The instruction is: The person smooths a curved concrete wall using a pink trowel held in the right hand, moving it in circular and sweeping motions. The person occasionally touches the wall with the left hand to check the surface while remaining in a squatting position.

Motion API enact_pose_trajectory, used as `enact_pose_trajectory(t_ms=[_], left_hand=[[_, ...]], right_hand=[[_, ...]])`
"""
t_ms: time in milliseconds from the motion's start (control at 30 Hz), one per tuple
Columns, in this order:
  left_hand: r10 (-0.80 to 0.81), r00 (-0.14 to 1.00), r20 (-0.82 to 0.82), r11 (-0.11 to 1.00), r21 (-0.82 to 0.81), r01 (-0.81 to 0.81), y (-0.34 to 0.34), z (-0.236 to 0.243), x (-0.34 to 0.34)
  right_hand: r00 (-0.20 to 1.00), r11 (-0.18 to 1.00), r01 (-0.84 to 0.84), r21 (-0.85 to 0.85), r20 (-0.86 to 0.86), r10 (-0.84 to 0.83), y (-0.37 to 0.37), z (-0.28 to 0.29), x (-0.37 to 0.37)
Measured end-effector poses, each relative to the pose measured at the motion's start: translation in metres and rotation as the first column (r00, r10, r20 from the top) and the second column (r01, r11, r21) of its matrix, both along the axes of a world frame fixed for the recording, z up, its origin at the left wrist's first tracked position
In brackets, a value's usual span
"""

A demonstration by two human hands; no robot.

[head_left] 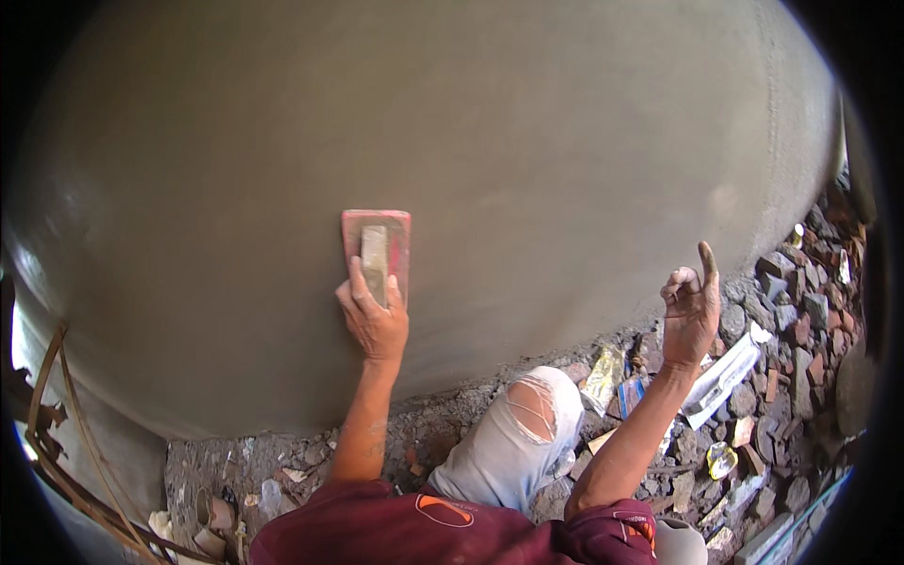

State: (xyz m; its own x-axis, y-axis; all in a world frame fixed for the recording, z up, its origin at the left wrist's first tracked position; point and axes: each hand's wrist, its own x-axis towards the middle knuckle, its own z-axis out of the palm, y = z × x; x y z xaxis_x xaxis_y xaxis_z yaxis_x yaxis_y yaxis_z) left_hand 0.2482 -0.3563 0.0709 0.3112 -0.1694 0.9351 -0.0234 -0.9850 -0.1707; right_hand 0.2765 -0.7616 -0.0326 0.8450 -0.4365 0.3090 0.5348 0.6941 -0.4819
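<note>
The person's maroon short-sleeved shirt [395,529] occupies the lower edge of the view. Directly ahead of it is a bent knee in pale grey trousers [485,461], torn open over the kneecap. The left hand [377,325] extends forward, fingers and thumb closed around the pale block-shaped handle [374,247] of a rectangular, red-edged plastering float [401,250]. The float lies flat against a broad, smooth, grey-brown plastered wall [527,141], left of centre in the view. The right hand [692,315] is raised well apart from the float, its grip half open: one finger points straight up and the others curl loosely. Whether that fingertip touches the wall cannot be told from this angle. Along the wall's base, broken brick and stone rubble [800,377] covers the ground, with a long white wrapper [723,375] beside the right forearm. Bent brown strips [87,433] stand at far left.
</note>
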Motion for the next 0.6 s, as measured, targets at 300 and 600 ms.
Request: enact_pose_trajectory(t_ms=[300, 600], left_hand=[[-0.071, 0.991, 0.115, 0.975, 0.219, 0.044, -0.144, 0.181, 0.058], [-0.135, 0.99, 0.028, 0.812, 0.576, 0.094, -0.157, 0.161, 0.075]], right_hand=[[0.994, 0.994, 0.104, 0.046, 0.014, -0.105, -0.049, -0.023, -0.005], [0.995, 0.982, 0.104, 0.156, -0.021, -0.102, -0.043, -0.028, -0.013]])
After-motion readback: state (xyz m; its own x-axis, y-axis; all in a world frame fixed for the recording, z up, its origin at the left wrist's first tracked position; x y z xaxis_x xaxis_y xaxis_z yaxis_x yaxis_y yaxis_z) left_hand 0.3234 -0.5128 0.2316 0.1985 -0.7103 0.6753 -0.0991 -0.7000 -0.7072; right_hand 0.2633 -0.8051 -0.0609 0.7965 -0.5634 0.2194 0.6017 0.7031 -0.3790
